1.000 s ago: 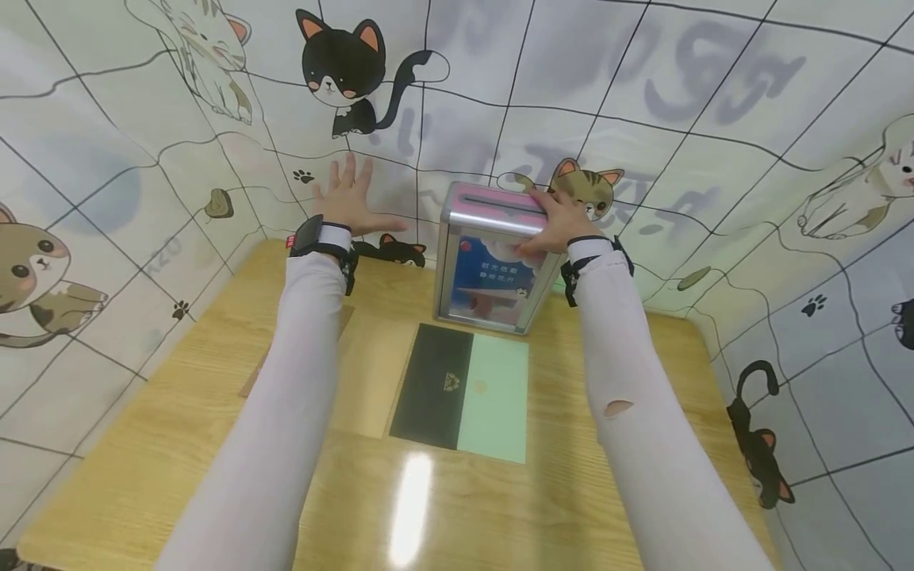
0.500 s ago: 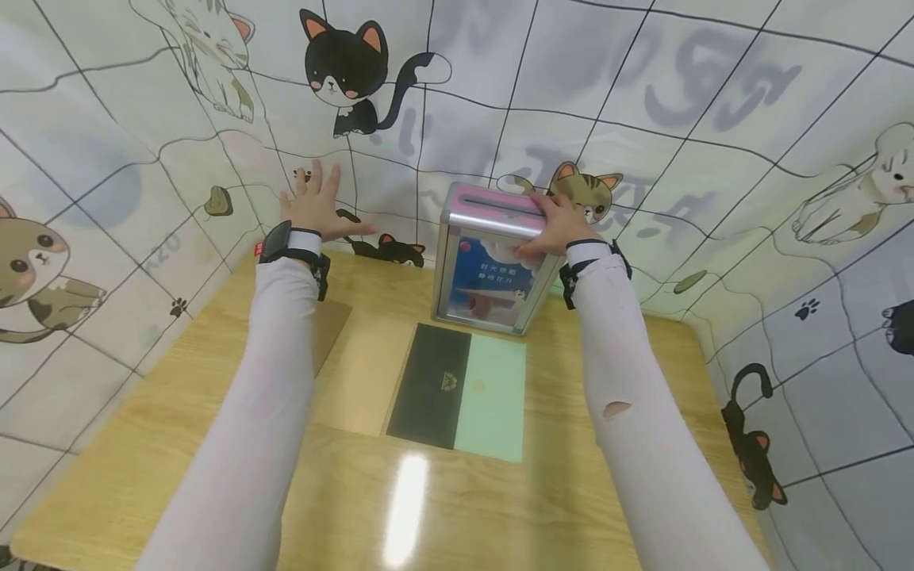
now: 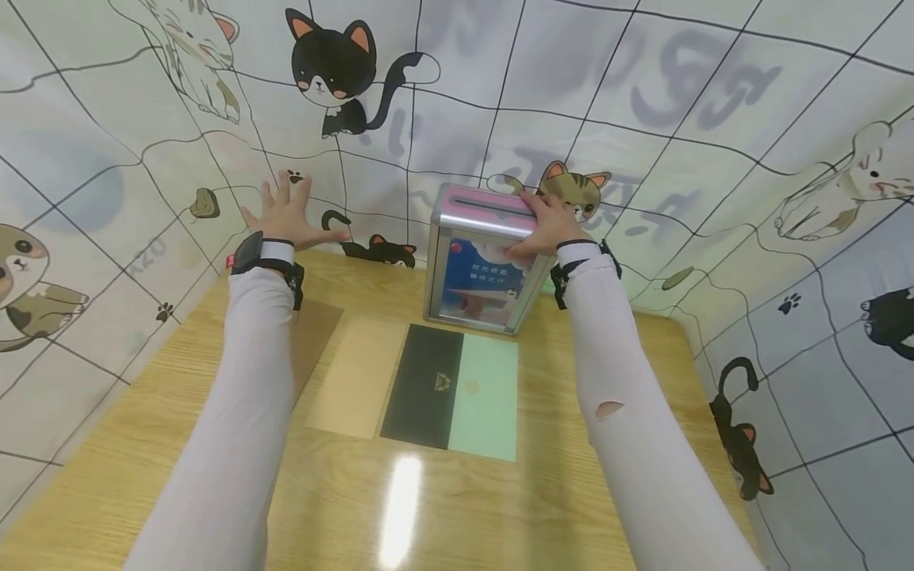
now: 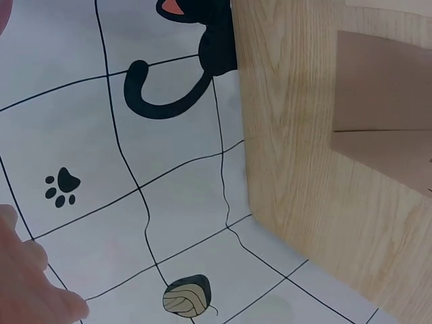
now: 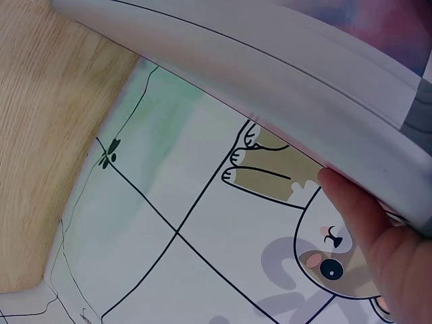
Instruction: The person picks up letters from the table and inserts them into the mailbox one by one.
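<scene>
A silver-framed letter box (image 3: 478, 258) with a pink slotted top and a blue front stands upright at the back of the table. My right hand (image 3: 548, 226) grips its upper right corner, thumb on the front and fingers over the top. In the right wrist view a digit lies against the box's metal side (image 5: 283, 81). My left hand (image 3: 286, 214) is raised at the back left, fingers spread, holding nothing. In front of the box lie a mint green envelope (image 3: 485, 396), a black one (image 3: 423, 385) with a gold emblem, and a tan one (image 3: 355, 377).
A brown envelope (image 3: 312, 341) lies farthest left, partly covered by my left sleeve. The wooden table (image 3: 500, 507) meets a cat-patterned cloth backdrop (image 3: 457, 103) at the back and sides. Light glares on the front of the table.
My left hand has moved left, away from the letter box, uncovering more of the brown envelope. The right hand stays on the box's corner, and the box has not moved.
</scene>
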`<state>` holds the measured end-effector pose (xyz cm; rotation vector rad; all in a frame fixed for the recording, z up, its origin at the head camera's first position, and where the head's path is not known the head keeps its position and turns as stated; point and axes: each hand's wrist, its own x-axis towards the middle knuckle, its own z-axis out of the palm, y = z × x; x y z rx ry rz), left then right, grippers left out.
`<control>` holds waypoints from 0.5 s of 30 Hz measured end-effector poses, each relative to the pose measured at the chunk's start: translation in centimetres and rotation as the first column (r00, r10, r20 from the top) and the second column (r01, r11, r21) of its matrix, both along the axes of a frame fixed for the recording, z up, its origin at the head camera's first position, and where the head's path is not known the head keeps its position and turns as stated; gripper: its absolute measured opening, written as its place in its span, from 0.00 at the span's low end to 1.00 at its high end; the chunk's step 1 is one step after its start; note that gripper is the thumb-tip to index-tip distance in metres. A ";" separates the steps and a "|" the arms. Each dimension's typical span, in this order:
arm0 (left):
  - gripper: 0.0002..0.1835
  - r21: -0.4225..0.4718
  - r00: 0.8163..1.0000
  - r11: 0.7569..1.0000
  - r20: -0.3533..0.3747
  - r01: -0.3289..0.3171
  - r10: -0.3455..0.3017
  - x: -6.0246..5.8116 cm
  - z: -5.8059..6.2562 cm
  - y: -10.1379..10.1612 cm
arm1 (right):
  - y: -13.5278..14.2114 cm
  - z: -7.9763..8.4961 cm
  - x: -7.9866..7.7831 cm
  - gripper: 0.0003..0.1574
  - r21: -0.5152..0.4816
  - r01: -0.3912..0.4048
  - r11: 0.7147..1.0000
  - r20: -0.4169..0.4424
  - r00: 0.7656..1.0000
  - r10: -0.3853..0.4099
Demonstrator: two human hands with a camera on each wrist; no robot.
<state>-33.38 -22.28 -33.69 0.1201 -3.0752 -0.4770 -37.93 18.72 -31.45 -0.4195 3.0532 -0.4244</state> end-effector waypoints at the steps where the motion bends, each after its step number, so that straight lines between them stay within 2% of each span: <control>1: 0.65 0.001 1.000 1.000 0.006 -0.004 0.004 0.0 0.0 -0.1 | 0.1 0.0 -0.1 0.71 -0.002 -0.002 1.000 -0.002 1.000 0.002; 7: 0.66 -0.005 0.999 1.000 0.029 -0.030 0.030 0.1 -0.1 -0.9 | 0.5 -0.3 -0.2 0.71 -0.005 -0.013 1.000 -0.018 1.000 0.013; 15: 0.67 -0.020 0.997 0.998 0.046 -0.059 0.060 0.6 -0.7 -3.0 | 0.0 0.3 0.6 0.70 0.002 -0.011 1.000 -0.015 1.000 0.011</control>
